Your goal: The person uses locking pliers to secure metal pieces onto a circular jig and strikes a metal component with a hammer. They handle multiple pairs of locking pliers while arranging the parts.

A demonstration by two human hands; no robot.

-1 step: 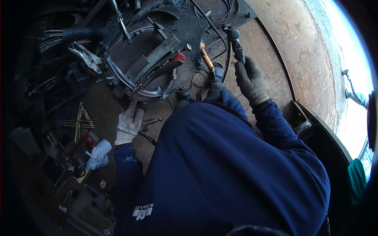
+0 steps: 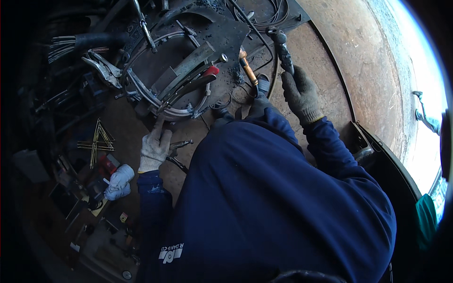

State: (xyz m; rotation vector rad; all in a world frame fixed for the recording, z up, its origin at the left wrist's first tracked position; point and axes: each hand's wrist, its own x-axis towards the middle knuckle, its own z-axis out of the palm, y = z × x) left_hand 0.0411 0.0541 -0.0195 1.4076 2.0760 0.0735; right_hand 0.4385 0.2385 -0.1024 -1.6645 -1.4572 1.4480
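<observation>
My right hand (image 2: 302, 94), in a grey knit glove, is closed round the handle of a hammer (image 2: 285, 55), which is raised with its head pointing away from me. My left hand (image 2: 155, 150), in a paler glove, has its index finger stretched toward the near edge of a curved metal ring (image 2: 179, 112); its thumb stands apart. The fingertip meets the ring's edge, and some fingers are hidden. Across the ring lie a flat metal bar (image 2: 193, 63) and a tool with a red part (image 2: 212, 70). Locking pliers (image 2: 102, 70) sit at the ring's left side.
An orange-handled torch (image 2: 247, 70) hangs at the dark metal table's (image 2: 226, 35) edge, near my feet. Thin rods (image 2: 96, 141) and a white bundle (image 2: 120, 181) are at left. Another clamp (image 2: 180, 144) is beside my left hand. Cables coil at the back; a distant person (image 2: 427, 115) is at far right.
The view has shifted very slightly. The distant person at far right appears a little lower in the picture. Both hands and the hammer hold nearly the same place.
</observation>
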